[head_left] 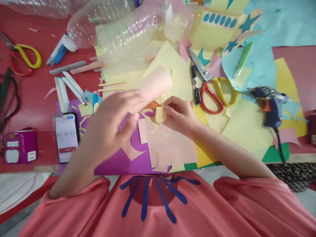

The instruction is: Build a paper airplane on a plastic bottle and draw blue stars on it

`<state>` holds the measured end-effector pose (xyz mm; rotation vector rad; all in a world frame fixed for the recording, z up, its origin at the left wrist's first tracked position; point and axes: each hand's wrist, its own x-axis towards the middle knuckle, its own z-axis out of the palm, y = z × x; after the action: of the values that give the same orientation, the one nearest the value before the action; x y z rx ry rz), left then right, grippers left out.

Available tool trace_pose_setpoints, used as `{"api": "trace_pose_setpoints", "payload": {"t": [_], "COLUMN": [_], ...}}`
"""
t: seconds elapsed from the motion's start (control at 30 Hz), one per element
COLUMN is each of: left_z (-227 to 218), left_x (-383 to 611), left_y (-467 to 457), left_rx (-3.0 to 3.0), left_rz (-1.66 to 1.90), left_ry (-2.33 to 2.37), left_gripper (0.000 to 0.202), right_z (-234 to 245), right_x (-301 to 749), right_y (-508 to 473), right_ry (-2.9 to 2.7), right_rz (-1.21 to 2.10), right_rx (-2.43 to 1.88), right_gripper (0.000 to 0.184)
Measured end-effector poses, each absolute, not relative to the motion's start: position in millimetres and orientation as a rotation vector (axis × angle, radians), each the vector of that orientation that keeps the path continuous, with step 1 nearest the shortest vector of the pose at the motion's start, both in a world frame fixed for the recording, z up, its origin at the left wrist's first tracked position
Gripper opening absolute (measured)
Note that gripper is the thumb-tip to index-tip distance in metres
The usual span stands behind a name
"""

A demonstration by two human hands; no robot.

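Observation:
My right hand (pixel 181 113) pinches a small pale yellow paper piece (pixel 160 116) with a rounded end between thumb and fingertips. My left hand (pixel 115 115), slightly blurred, is held above the table with its thumb apart from its stretched fingers; nothing shows in it. Just beyond the left fingers lies a pale pink paper roll (pixel 156 84), its near end partly hidden by that hand. Beneath the hands are a flat pink sheet (pixel 172 144), thin yellow paper offcuts (pixel 155 126) and a purple sheet (pixel 111 161).
Scissors (pixel 212 85) and a black marker (pixel 195 85) lie to the right, with a blue glue gun (pixel 274 107) farther over. A phone (pixel 66 136) and several markers (pixel 71 87) are at left. Clear plastic bottles (pixel 133 29) lie at the back beside a decorated yellow paper piece (pixel 209 33).

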<state>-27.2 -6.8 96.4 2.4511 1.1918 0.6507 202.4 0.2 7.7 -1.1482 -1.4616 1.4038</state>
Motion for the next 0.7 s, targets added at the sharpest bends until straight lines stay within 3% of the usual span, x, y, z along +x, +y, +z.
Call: {"api": "trace_pose_setpoints", "payload": {"t": [0.07, 0.2, 0.33, 0.53, 0.7], "left_z": [93, 78, 70, 28, 0], "left_x": [-52, -65, -36, -19, -19], "left_y": [11, 40, 48, 57, 62], "left_rx": [2.443, 2.192, 1.971, 1.935, 1.845], "left_rz": [0.509, 0.163, 0.157, 0.737, 0.924], "left_ry": [1.355, 1.29, 1.384, 1.215, 1.14], "left_gripper": [0.033, 0.057, 0.069, 0.075, 0.081], "right_z": [4, -1, 2, -1, 1], "right_x": [203, 204, 205, 208, 211], "right_y": [1, 0, -1, 6, 9], "right_ry": [-1.485, -1.479, -1.382, -1.275, -1.49], "right_rz": [1.404, 1.444, 1.535, 1.448, 1.398], "right_rx": [-1.114, -0.983, -0.858, -0.871, -0.868], "right_gripper": [0.013, 0.015, 0.02, 0.026, 0.032]}}
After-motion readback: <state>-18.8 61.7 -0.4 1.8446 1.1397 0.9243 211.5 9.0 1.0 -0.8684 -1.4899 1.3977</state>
